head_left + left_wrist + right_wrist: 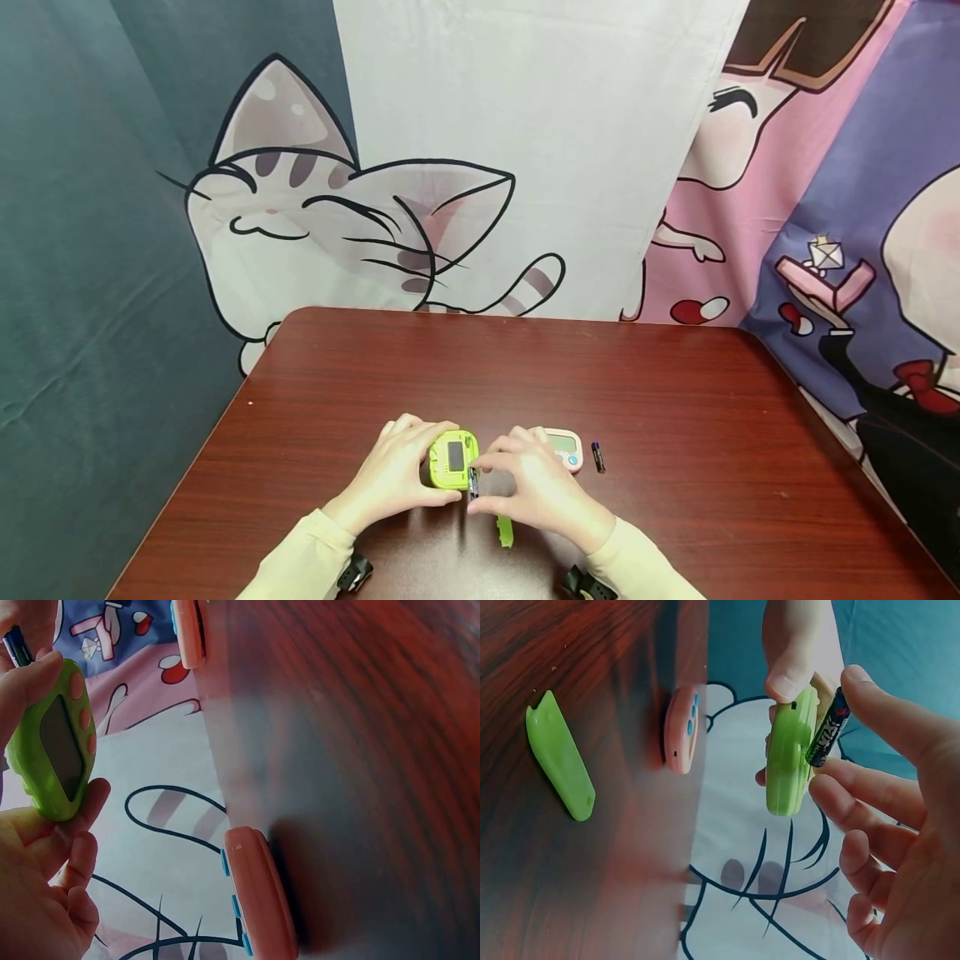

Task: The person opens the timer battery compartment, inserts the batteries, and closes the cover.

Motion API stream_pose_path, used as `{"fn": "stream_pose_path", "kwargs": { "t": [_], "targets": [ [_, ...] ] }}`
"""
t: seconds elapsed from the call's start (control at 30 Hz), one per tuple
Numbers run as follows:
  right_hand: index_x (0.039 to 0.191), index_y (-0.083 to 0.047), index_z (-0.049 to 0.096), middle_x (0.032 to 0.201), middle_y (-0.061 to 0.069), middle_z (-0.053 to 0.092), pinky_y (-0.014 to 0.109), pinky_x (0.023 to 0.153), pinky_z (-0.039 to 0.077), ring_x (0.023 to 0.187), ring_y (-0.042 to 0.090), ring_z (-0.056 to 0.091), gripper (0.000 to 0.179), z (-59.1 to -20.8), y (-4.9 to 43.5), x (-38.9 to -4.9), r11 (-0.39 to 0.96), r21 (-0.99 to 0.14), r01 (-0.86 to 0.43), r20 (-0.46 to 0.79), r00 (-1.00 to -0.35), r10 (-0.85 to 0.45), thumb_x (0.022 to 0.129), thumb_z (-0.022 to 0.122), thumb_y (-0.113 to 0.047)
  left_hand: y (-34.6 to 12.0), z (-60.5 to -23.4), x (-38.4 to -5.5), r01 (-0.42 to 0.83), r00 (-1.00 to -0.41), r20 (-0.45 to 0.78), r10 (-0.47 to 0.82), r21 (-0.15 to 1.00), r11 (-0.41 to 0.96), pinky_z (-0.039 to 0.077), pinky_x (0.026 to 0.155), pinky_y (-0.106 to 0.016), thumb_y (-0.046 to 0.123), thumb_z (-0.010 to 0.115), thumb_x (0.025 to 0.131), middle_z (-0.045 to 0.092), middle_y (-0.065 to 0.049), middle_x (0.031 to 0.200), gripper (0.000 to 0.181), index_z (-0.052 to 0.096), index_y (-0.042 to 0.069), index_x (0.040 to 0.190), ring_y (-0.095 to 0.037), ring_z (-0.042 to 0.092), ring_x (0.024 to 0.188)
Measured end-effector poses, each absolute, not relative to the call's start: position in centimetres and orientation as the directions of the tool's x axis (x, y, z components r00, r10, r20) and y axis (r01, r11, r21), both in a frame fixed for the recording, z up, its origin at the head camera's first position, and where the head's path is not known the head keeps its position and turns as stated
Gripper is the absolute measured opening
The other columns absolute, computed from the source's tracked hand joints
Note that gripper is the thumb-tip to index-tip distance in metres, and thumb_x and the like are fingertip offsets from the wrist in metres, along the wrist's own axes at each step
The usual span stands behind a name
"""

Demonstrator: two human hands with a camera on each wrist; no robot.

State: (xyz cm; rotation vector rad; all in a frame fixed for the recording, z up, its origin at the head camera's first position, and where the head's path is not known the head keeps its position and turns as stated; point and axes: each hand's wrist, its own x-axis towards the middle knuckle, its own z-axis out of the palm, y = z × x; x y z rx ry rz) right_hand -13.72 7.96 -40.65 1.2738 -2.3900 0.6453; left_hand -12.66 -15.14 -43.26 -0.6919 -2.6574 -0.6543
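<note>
My left hand [401,467] grips a small green digital timer [444,471] by its edges above the table. The timer's back faces up in the head view; its dark screen and orange buttons show in the left wrist view. Between thumb and fingertips, my right hand [536,483] pinches a small dark battery [829,727] by its two ends. The battery sits tilted right beside the timer's back; whether they touch, I cannot tell. Below the right hand, a green plastic cover [561,757] lies on the table.
Behind the right hand lies a pale timer [567,450] with a screen and blue button. Another pinkish timer [259,892] is hidden in the head view. A loose battery [597,457] lies farther right on the brown table [675,517]. Printed curtains hang behind.
</note>
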Motion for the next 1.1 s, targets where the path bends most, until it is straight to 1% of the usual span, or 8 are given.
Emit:
{"fn": "stream_pose_path", "kwargs": {
  "t": [0.2,0.53,0.8,1.0,1.1],
  "targets": [
    [0.093,-0.021,0.073,0.079,-0.013,0.062,0.029,0.079,0.033,0.076,0.003,0.043,0.042,-40.76,7.78,-13.64,0.493,-0.235,-0.838,0.489,-0.540,-0.684,0.064,0.079,-0.051,-15.13,-43.23,-12.62,0.522,-0.832,0.405,0.380,0.342,0.781,0.035,0.086,-0.033,0.055,0.082,0.056,0.064,0.015,0.102,0.076,0.059,0.024,0.122,-0.006,0.045,0.093],
    [0.094,-0.021,0.076,0.081,-0.014,0.066,0.031,0.079,0.035,0.077,0.004,0.047,0.041,-40.80,7.69,-13.60,0.500,-0.186,-0.846,0.480,-0.522,-0.705,0.067,0.077,-0.051,-15.22,-43.39,-12.39,0.524,-0.830,0.414,0.373,0.352,0.775,0.035,0.086,-0.035,0.053,0.083,0.056,0.065,0.014,0.102,0.077,0.059,0.023,0.122,-0.007,0.045,0.092],
    [0.098,-0.019,0.075,0.081,-0.010,0.067,0.032,0.078,0.034,0.078,0.007,0.051,0.037,-40.82,7.73,-13.85,0.543,-0.164,-0.823,0.474,-0.549,-0.688,0.071,0.077,-0.044,-14.77,-43.22,-12.18,0.550,-0.810,0.440,0.387,0.342,0.762,0.034,0.084,-0.038,0.054,0.083,0.055,0.065,0.015,0.102,0.076,0.061,0.023,0.121,-0.006,0.044,0.091],
    [0.097,-0.019,0.074,0.081,-0.011,0.067,0.031,0.078,0.034,0.078,0.007,0.052,0.035,-40.97,7.70,-13.80,0.553,-0.177,-0.814,0.500,-0.558,-0.662,0.071,0.077,-0.042,-14.68,-43.11,-12.08,0.551,-0.811,0.440,0.386,0.352,0.757,0.033,0.083,-0.038,0.053,0.084,0.054,0.065,0.015,0.101,0.077,0.061,0.023,0.121,-0.006,0.044,0.090],
    [0.098,-0.020,0.073,0.081,-0.013,0.065,0.031,0.078,0.033,0.078,0.007,0.051,0.035,-41.07,7.72,-13.79,0.555,-0.188,-0.810,0.512,-0.563,-0.649,0.071,0.078,-0.042,-14.65,-43.15,-12.02,0.554,-0.809,0.442,0.387,0.356,0.752,0.033,0.083,-0.039,0.053,0.084,0.053,0.064,0.016,0.101,0.077,0.061,0.024,0.120,-0.006,0.044,0.090]
  ]
}}
